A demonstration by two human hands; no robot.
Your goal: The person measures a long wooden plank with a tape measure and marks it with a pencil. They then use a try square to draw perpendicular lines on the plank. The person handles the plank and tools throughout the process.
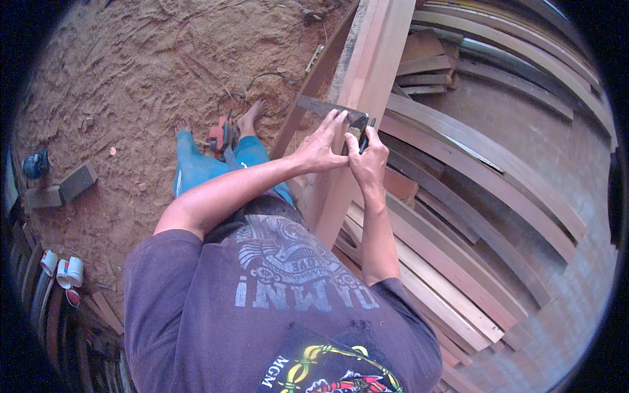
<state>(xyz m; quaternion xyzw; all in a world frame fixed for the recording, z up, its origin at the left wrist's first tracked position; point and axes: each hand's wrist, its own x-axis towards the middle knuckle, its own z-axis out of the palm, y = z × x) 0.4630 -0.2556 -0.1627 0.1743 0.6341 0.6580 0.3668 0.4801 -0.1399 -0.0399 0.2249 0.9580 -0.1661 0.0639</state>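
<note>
A long reddish-brown timber beam point(385, 49) runs away from me, slightly to the right. Across its top lies a dark carpenter's square point(318, 105), its blade reaching past the beam's left side. My left hand point(319, 147) presses the square onto the wood, fingers stretched over it and thumb along the near side. Close beside it, my right hand point(368, 157) grips a thin dark pen or pencil point(363, 145) near the square's right end. The marking tip is too small to make out.
A red power tool point(221, 134) rests on the sawdust-covered ground between my bare feet, with cables beyond it. Many planks point(485, 141) lie stacked to the right. At the left are wood blocks point(77, 183), a blue tool point(35, 164) and white cans point(63, 272).
</note>
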